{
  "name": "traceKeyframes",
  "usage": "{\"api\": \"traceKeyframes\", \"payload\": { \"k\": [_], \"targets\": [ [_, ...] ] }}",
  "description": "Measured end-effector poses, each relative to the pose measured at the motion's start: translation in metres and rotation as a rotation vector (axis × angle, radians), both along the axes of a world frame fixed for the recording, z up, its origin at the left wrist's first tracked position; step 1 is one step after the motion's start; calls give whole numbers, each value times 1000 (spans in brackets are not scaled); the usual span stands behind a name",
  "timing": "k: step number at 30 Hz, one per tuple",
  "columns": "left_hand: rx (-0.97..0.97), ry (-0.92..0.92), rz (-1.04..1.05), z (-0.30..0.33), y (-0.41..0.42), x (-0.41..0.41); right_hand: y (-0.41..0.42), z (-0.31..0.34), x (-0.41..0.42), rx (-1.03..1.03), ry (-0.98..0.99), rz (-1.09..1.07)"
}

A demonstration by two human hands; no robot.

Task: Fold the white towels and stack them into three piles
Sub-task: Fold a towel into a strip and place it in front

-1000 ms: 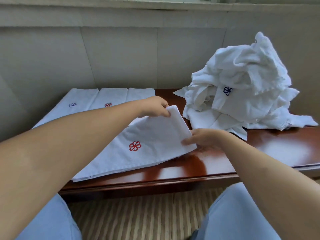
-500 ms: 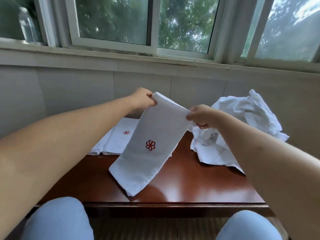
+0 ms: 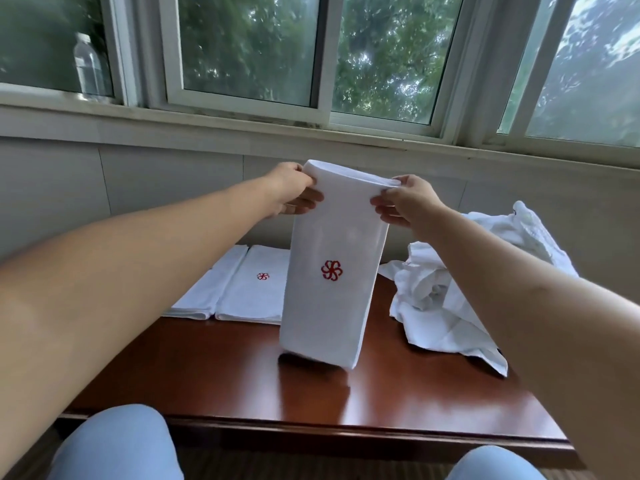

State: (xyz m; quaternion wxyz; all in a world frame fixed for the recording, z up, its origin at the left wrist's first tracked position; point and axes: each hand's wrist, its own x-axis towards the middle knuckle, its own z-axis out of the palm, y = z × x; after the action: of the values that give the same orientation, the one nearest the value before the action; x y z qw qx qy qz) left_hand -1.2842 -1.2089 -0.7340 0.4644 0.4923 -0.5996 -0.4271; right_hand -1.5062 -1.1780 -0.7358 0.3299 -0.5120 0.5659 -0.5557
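Observation:
A folded white towel [image 3: 332, 292] with a red flower emblem hangs upright above the brown table [image 3: 214, 375], its lower edge just over the tabletop. My left hand [image 3: 294, 194] pinches its top left corner and my right hand [image 3: 401, 202] pinches its top right corner. Behind it, at the table's back left, folded towel piles [image 3: 239, 289] lie side by side; one shows a small red emblem. A heap of unfolded white towels [image 3: 457, 289] sits at the right.
A grey wall and a window sill run behind the table. A clear plastic bottle [image 3: 88, 69] stands on the sill at far left. My knees in light blue trousers [image 3: 117, 445] are below the table's front edge.
Both hands have lifted the towel off the table and turned it from slanted to hanging straight down. The view has tilted up toward the window.

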Motion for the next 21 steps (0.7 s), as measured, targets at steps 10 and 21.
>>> {"api": "traceKeyframes", "payload": {
  "k": [10,21],
  "targets": [
    [-35,97,19,-7,-48,-23,-55,-16,-19,-79,-52,-16],
    [45,50,55,-61,-188,-28,-197,-74,-28,-7,-9,34]
  ]
}}
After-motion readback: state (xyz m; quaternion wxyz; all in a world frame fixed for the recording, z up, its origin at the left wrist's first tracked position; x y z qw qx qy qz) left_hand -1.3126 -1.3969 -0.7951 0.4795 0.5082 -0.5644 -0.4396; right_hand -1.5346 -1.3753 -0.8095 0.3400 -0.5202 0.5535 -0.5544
